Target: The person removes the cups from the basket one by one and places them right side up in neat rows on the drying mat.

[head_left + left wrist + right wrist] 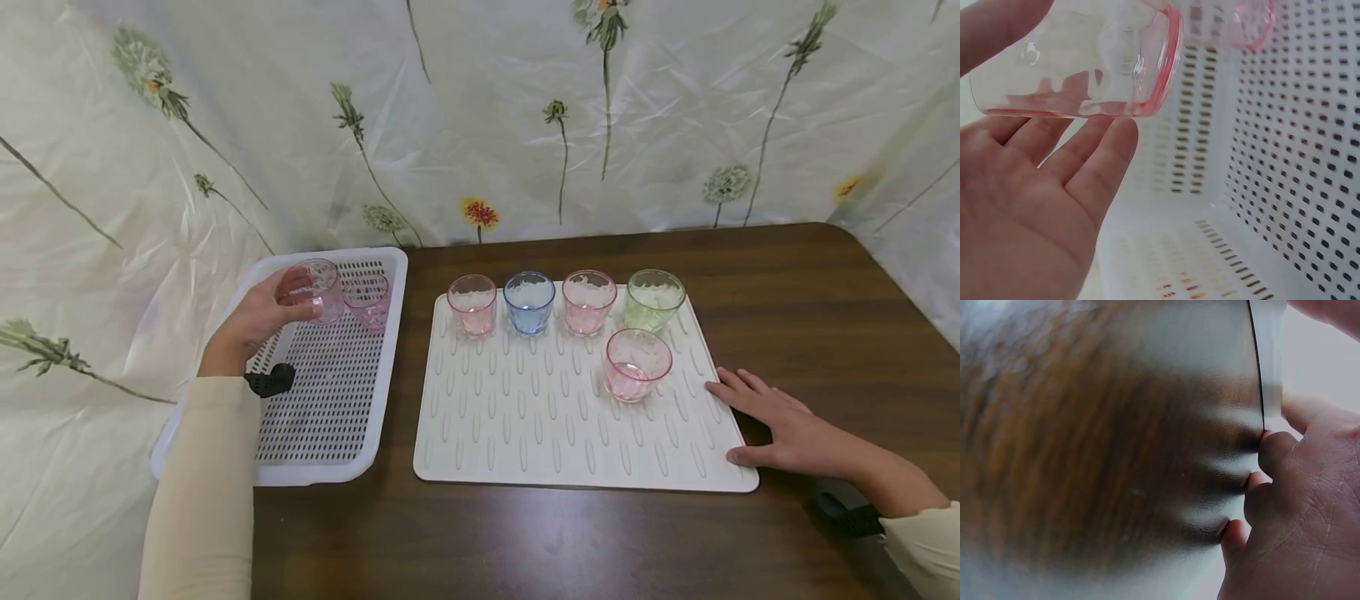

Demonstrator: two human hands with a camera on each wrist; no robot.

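My left hand [257, 315] grips a clear pink-tinted drinking glass [327, 293] over the far part of the white plastic basket [367, 450]. In the left wrist view the thumb lies on one side of the glass [1104, 69] and the fingers on the other, its pink rim towards the basket wall. Beside it in the basket is another pink glass [369, 310], leaning on the right wall. My right hand [787, 429] lies with fingers spread at the right edge of the white ridged mat [525, 450], fingertips touching the table and mat edge.
Along the mat's far edge stand a pink glass [472, 307], a blue glass [529, 305], another pink glass [588, 303] and a green glass [654, 302]. A wider-looking pink glass [636, 367] stands nearer. Behind the brown table [787, 292] hangs a flowered curtain [480, 125].
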